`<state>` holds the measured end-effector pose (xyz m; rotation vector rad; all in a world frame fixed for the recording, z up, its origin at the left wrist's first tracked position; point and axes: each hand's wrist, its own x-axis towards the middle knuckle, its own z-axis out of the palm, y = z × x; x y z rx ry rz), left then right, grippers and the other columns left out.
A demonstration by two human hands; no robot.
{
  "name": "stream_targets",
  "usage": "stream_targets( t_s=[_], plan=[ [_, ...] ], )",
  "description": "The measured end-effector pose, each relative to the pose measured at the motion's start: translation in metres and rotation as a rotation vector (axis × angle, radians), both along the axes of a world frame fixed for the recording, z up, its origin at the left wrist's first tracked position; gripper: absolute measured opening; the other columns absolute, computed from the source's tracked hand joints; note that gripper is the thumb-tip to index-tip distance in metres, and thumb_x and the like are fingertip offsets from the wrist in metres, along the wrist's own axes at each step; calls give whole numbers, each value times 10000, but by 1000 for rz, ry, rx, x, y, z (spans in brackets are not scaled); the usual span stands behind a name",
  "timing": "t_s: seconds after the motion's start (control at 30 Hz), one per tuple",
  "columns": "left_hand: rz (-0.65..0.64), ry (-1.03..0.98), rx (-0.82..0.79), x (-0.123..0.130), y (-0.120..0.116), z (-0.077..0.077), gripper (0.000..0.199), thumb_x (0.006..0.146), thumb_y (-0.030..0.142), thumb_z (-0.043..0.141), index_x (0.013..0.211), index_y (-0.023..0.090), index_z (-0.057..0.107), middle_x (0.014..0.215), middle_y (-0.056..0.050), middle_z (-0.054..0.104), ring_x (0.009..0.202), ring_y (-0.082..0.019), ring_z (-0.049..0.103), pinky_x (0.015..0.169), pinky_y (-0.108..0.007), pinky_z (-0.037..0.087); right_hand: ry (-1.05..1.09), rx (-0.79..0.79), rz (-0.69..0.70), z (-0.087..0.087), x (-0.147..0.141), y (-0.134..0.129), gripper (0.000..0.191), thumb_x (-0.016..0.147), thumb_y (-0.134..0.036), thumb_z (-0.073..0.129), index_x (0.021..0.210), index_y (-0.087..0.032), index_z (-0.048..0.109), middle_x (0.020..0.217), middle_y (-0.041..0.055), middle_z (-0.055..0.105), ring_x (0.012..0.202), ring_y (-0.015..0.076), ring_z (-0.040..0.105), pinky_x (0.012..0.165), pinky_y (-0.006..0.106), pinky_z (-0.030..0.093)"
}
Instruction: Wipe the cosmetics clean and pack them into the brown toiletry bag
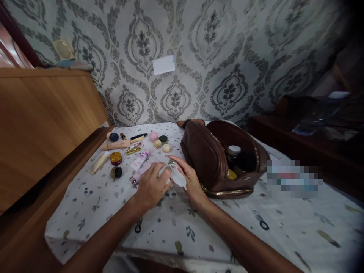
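Between my hands, in front of the brown bag, is a crumpled white wipe or tissue (178, 177). My left hand (151, 185) is closed on the wipe, with thumb and fingers pinched together. My right hand (191, 181) curls around the wipe's other side, its index finger stretched along a small greenish thing (171, 162) whose kind I cannot make out; the wipe and fingers mostly cover it. Left of my left hand lie a pink-and-white tube (140, 159) and a pale pink bottle (139, 175) with a shiny cap.
The brown bag (203, 159) stands unzipped at right, with a white-capped bottle (234, 153) inside. Several cosmetics lie at left, including an amber-lidded jar (115, 157), a cream tube (99, 163) and a pink sponge (154, 136). A wooden panel (51, 121) borders the left.
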<state>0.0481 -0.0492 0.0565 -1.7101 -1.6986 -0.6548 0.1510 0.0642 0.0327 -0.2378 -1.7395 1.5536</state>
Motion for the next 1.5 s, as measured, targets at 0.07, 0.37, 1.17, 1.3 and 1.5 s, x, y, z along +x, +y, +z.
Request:
stream_targets(
  t_s=[0.07, 0.37, 1.17, 1.3, 1.5],
  plan=[
    [48, 152, -8, 0, -4, 1, 105, 919, 204, 500, 1009, 181, 549, 972, -99, 617, 842, -226, 596, 672, -325, 500, 5, 10, 12, -1, 1, 2, 415, 907, -515, 526, 1196, -249, 660, 1128, 61, 674, 1055, 229, 606, 952, 361, 458],
    [246, 229, -138, 10, -46, -33, 267, 985, 321, 430, 1120, 112, 528, 988, -142, 640, 846, -234, 646, 624, -315, 512, -39, -117, -66, -6, -6, 7, 379, 820, -510, 633, 1023, -195, 685, 787, 17, 608, 653, 149, 541, 572, 263, 470],
    [292, -63, -271, -4, -21, -21, 436, 848, 510, 648, 1085, 161, 534, 948, -97, 634, 883, -285, 633, 741, -399, 507, -38, 35, -146, 2, 2, -7, 252, 780, -388, 697, 954, -207, 721, 716, -8, 579, 624, 130, 485, 598, 263, 408],
    [313, -81, -352, -24, -39, -33, 492, 802, 578, 670, 1037, 162, 551, 926, -97, 641, 906, -301, 628, 792, -428, 510, -62, -38, -98, -1, -1, -4, 253, 787, -431, 684, 853, -189, 719, 763, 23, 645, 633, 146, 516, 595, 279, 424],
    [267, -169, -407, -46, -61, -42, 525, 824, 584, 638, 1117, 160, 541, 1011, -106, 641, 975, -301, 602, 833, -429, 503, -118, 7, -36, 7, 4, -6, 254, 822, -379, 645, 978, -191, 715, 798, 25, 631, 625, 133, 522, 578, 265, 431]
  ],
)
